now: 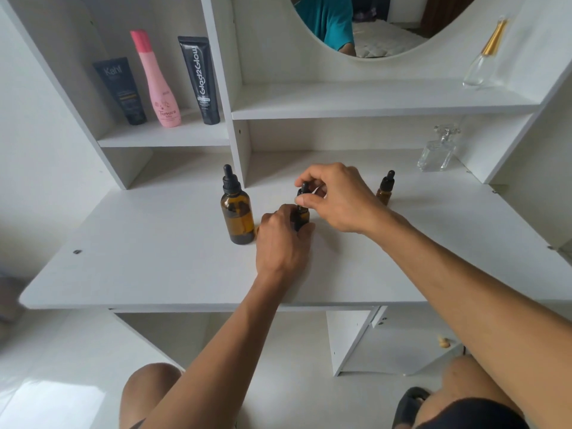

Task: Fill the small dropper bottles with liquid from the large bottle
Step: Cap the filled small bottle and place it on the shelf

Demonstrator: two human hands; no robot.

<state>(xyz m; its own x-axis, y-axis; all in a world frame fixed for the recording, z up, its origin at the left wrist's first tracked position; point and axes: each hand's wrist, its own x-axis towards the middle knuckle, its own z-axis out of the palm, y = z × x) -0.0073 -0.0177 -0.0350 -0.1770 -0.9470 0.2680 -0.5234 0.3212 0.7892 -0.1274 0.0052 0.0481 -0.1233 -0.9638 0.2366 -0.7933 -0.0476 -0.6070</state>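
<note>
White laminate vanity desk [139, 261] under white shelving, white tiled floor below.

I see my left hand [280, 239] gripping a small amber glass dropper bottle [302, 216] mid-desk, my right hand [337, 196] pinching its black cap; the large amber dropper bottle [236, 212] stands just left, another small amber bottle [385, 188] right; the front edge is bare.
</note>
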